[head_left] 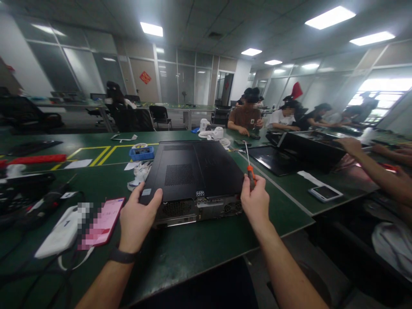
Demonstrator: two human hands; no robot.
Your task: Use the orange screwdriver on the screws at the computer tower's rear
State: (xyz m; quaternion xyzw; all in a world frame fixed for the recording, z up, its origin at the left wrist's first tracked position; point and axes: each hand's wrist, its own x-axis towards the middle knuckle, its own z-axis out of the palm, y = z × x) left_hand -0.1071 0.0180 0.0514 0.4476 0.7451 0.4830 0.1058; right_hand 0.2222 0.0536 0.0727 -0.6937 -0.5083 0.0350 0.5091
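A black desktop computer case lies flat on the green table, its back panel with vents and ports facing me. My left hand grips its near left corner, thumb on top beside a small pale sticker. In my right hand is a screwdriver with an orange and dark handle, its metal shaft pointing up. That hand is against the near right corner of the case; whether its fingers also hold the case is hidden.
Left of me lie a pink-screened phone, a white device and dark cables. A blue tray of small parts stands behind the case. At right are another open case, a co-worker's hand and a white phone-like device.
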